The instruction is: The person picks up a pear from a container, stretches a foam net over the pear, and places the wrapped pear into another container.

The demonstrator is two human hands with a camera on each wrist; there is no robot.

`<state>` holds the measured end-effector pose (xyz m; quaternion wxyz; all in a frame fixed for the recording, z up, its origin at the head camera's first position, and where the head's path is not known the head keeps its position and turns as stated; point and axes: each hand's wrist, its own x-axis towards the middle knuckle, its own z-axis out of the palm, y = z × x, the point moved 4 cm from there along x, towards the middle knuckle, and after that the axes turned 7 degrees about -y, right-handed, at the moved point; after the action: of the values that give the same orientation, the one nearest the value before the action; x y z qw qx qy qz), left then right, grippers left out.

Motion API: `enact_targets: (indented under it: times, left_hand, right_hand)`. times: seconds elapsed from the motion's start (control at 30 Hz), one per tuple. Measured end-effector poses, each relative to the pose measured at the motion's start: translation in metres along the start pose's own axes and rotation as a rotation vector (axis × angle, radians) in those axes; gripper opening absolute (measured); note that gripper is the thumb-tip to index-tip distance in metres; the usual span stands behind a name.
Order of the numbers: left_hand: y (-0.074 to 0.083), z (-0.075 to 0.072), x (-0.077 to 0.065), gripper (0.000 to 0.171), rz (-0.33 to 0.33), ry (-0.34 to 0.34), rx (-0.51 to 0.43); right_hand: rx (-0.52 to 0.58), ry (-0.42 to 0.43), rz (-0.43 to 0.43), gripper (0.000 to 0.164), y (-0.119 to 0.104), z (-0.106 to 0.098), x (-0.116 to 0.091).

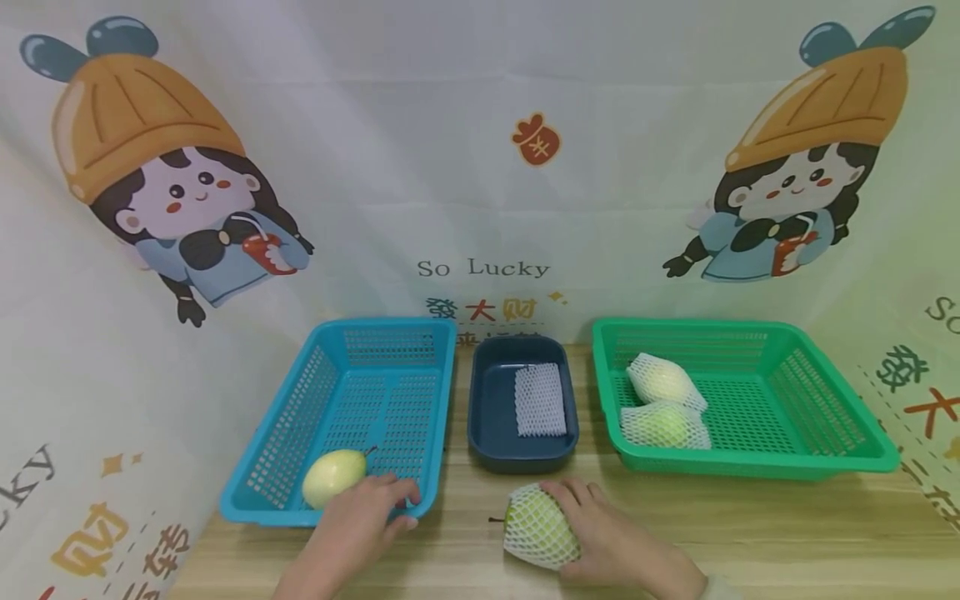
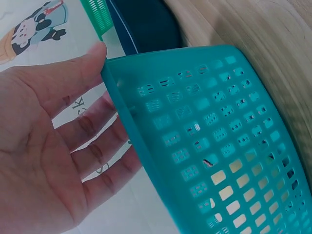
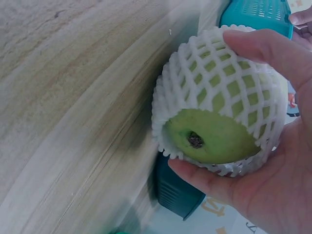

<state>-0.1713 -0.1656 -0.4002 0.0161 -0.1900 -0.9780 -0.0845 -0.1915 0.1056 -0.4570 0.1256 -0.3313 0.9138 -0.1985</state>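
A pear in a white foam net [image 1: 542,527] is held just over the table in front of the navy tray. My right hand [image 1: 603,533] grips it, and the right wrist view shows the thumb and fingers round the netted pear [image 3: 214,102], its blossom end bare. My left hand [image 1: 367,512] is at the near right corner of the blue basket [image 1: 258,508]. In the left wrist view its loosely extended fingers [image 2: 95,151] lie partly behind the basket rim, with the thumb by the corner. A bare yellow-green pear [image 1: 333,477] lies in that basket beside the left hand.
Between the baskets stands a navy tray [image 1: 491,417] with flat white foam nets [image 1: 540,400] in it. To the right, a green basket [image 1: 780,462] holds two netted pears [image 1: 663,383] at its left end. A printed cloth [image 1: 480,192] hangs behind the wooden table [image 1: 750,533].
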Motion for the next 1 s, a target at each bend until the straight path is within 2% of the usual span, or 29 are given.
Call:
enact_targets:
  times: [0.17,0.37,0.63,0.8,1.0]
  left_hand:
    - [0.001,0.001,0.000,0.019,0.008,-0.004,0.013]
    - [0.002,0.000,0.000,0.021,0.000,0.000,0.009]
    - [0.002,0.001,0.001,0.021,-0.008,-0.019,0.009]
    - [0.004,0.001,0.000,0.022,-0.004,-0.008,0.016]
    - [0.004,0.000,0.001,0.021,-0.017,-0.031,0.002]
  right_hand:
    - [0.055,0.022,0.017,0.088,0.002,-0.003,-0.001]
    - [0.095,0.064,-0.031,0.089,-0.005,-0.020,-0.006]
    - [0.025,0.127,-0.054,0.089,-0.005,-0.070,-0.020]
    - [0.029,0.147,-0.022,0.090,0.005,-0.103,-0.021]
    - [-0.024,0.163,0.027,0.090,0.022,-0.135,-0.020]
